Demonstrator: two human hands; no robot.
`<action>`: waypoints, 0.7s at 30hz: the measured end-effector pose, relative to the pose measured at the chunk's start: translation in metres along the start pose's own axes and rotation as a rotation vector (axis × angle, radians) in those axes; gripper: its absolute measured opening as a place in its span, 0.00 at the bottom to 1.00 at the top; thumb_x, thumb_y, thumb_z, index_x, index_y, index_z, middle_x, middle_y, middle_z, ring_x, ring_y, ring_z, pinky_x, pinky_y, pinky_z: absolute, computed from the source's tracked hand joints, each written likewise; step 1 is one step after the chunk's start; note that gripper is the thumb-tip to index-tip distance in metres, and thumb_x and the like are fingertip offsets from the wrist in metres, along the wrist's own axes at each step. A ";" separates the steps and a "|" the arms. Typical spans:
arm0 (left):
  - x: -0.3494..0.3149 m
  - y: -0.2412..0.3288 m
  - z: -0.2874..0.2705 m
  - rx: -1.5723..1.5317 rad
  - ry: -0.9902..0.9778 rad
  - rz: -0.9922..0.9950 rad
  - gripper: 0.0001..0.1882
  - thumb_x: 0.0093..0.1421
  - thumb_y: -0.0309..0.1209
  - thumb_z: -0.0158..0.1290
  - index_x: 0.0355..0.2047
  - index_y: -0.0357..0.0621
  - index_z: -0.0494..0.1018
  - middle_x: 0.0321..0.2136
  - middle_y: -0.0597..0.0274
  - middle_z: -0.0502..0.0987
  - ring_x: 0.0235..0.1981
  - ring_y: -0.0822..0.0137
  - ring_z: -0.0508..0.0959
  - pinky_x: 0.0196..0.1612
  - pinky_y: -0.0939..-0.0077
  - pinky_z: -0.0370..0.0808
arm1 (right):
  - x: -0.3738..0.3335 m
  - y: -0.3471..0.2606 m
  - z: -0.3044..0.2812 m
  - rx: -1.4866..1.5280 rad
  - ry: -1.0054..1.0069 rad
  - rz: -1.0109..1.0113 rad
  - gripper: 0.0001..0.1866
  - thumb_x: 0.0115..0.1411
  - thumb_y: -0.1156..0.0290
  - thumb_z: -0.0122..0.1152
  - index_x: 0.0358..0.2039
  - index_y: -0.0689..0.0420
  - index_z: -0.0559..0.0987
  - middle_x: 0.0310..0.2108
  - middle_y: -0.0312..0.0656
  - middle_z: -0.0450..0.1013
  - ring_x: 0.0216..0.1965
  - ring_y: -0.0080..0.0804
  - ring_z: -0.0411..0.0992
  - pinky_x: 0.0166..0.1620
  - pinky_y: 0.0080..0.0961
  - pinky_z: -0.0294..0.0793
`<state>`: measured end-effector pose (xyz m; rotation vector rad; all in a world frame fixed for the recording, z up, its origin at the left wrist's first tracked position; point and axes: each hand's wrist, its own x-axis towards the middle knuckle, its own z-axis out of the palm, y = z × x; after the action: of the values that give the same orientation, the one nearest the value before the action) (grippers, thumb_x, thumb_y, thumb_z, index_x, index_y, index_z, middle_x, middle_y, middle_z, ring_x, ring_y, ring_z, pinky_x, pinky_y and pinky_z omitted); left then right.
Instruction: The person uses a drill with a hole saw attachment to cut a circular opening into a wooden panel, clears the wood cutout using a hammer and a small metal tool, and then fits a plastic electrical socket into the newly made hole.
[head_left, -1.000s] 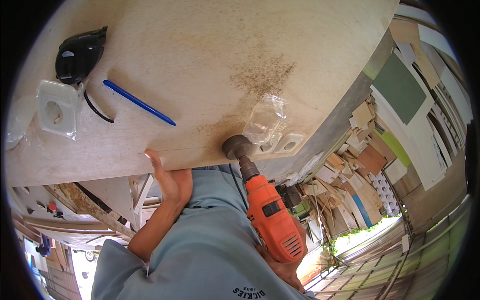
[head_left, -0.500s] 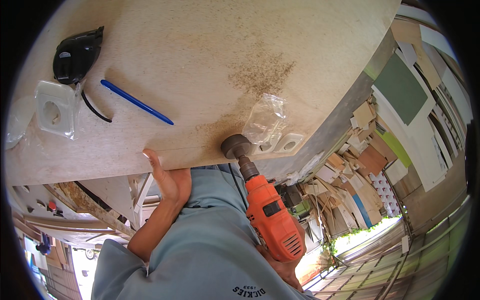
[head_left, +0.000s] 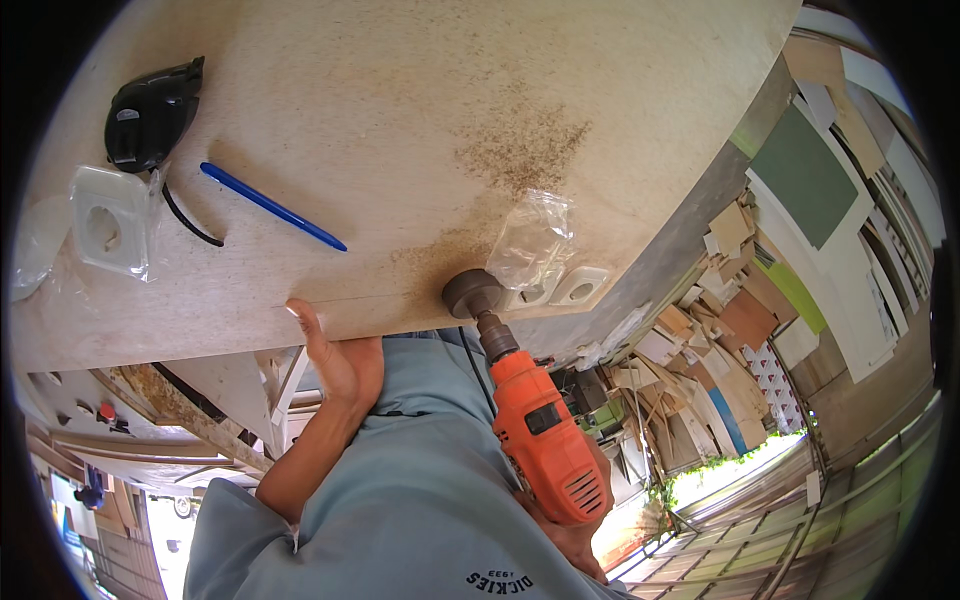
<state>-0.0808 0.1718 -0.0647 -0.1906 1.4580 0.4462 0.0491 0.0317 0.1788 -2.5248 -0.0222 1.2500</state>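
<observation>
An orange power drill (head_left: pixel 548 440) with a dark hole saw (head_left: pixel 470 293) in its chuck is held by my right hand (head_left: pixel 570 535), mostly hidden behind the drill body. The hole saw rests on the pale wooden board (head_left: pixel 380 110) near its close edge. My left hand (head_left: pixel 343 365) grips that edge further left, thumb on the top face and fingers hidden below. A thin pencil line runs from near the thumb toward the saw. Brown sawdust (head_left: pixel 530 145) is scattered beyond the hole saw.
Right beside the saw lie a crumpled clear plastic bag (head_left: pixel 533 235) and a white wall socket (head_left: pixel 579 287). A blue pen (head_left: pixel 270 205), a black tape measure (head_left: pixel 150 118) and a wrapped white socket (head_left: pixel 105 225) lie at left. Wood offcuts (head_left: pixel 700 370) are piled at right.
</observation>
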 end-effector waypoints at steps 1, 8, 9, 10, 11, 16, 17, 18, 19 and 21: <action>0.000 0.000 0.000 0.002 -0.001 -0.001 0.46 0.61 0.68 0.51 0.69 0.53 0.58 0.66 0.66 0.64 0.66 0.64 0.63 0.68 0.61 0.62 | -0.001 0.000 0.000 -0.023 0.000 0.002 0.51 0.41 0.69 0.82 0.64 0.67 0.63 0.55 0.52 0.71 0.54 0.43 0.74 0.57 0.39 0.73; 0.000 0.000 0.000 -0.001 0.001 -0.008 0.46 0.61 0.68 0.51 0.69 0.52 0.59 0.65 0.66 0.65 0.66 0.65 0.64 0.68 0.63 0.62 | -0.004 -0.005 0.001 -0.064 0.014 0.014 0.51 0.41 0.67 0.82 0.64 0.68 0.63 0.54 0.52 0.72 0.54 0.44 0.75 0.55 0.39 0.74; 0.000 0.000 -0.001 -0.001 0.003 -0.004 0.46 0.61 0.68 0.52 0.69 0.52 0.59 0.66 0.66 0.65 0.66 0.64 0.64 0.68 0.63 0.62 | -0.003 -0.006 0.001 -0.064 0.012 0.013 0.51 0.41 0.67 0.82 0.64 0.68 0.63 0.54 0.52 0.72 0.54 0.44 0.75 0.55 0.39 0.74; 0.000 0.000 -0.001 -0.002 0.005 0.001 0.46 0.60 0.68 0.52 0.69 0.52 0.58 0.66 0.66 0.65 0.66 0.64 0.64 0.68 0.63 0.62 | -0.003 -0.007 0.002 -0.064 0.011 0.011 0.51 0.41 0.67 0.82 0.64 0.68 0.63 0.54 0.52 0.72 0.54 0.44 0.75 0.55 0.38 0.74; 0.000 0.000 -0.002 -0.002 0.002 0.002 0.47 0.60 0.68 0.52 0.69 0.52 0.58 0.66 0.66 0.65 0.66 0.64 0.63 0.68 0.62 0.61 | -0.002 -0.009 0.002 -0.059 0.005 0.019 0.51 0.41 0.67 0.82 0.64 0.68 0.63 0.54 0.52 0.72 0.54 0.44 0.75 0.55 0.38 0.74; -0.001 0.002 0.000 0.005 -0.016 0.000 0.48 0.59 0.67 0.53 0.70 0.52 0.57 0.66 0.65 0.63 0.67 0.63 0.62 0.69 0.61 0.60 | -0.002 -0.016 0.001 -0.063 0.000 0.037 0.51 0.42 0.68 0.81 0.64 0.68 0.63 0.53 0.52 0.72 0.54 0.43 0.75 0.55 0.38 0.74; -0.001 0.002 -0.001 0.004 -0.014 0.001 0.48 0.59 0.67 0.54 0.70 0.52 0.57 0.67 0.65 0.63 0.67 0.62 0.62 0.69 0.61 0.60 | -0.001 -0.018 0.001 -0.069 -0.007 0.044 0.51 0.42 0.68 0.81 0.64 0.67 0.63 0.53 0.52 0.72 0.54 0.43 0.75 0.56 0.38 0.74; 0.000 0.001 -0.003 0.003 -0.014 0.002 0.48 0.59 0.67 0.54 0.70 0.52 0.57 0.67 0.65 0.63 0.67 0.62 0.62 0.69 0.60 0.60 | 0.000 -0.020 0.001 -0.075 -0.012 0.049 0.51 0.42 0.68 0.81 0.64 0.67 0.63 0.53 0.51 0.72 0.54 0.43 0.75 0.56 0.38 0.74; 0.001 0.001 -0.004 0.002 -0.014 0.003 0.48 0.59 0.67 0.54 0.70 0.52 0.57 0.67 0.65 0.63 0.68 0.62 0.62 0.69 0.60 0.60 | 0.001 -0.022 0.001 -0.081 -0.018 0.055 0.51 0.42 0.68 0.81 0.64 0.67 0.63 0.54 0.51 0.72 0.54 0.43 0.75 0.56 0.38 0.74; 0.002 0.000 -0.005 0.004 -0.016 0.005 0.48 0.59 0.67 0.54 0.70 0.53 0.56 0.67 0.65 0.62 0.68 0.62 0.61 0.70 0.60 0.60 | 0.000 -0.020 0.001 -0.080 -0.013 0.044 0.51 0.42 0.68 0.81 0.64 0.67 0.63 0.54 0.51 0.72 0.54 0.43 0.75 0.56 0.38 0.74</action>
<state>-0.0854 0.1700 -0.0671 -0.1802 1.4438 0.4476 0.0507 0.0512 0.1843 -2.5984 -0.0196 1.3072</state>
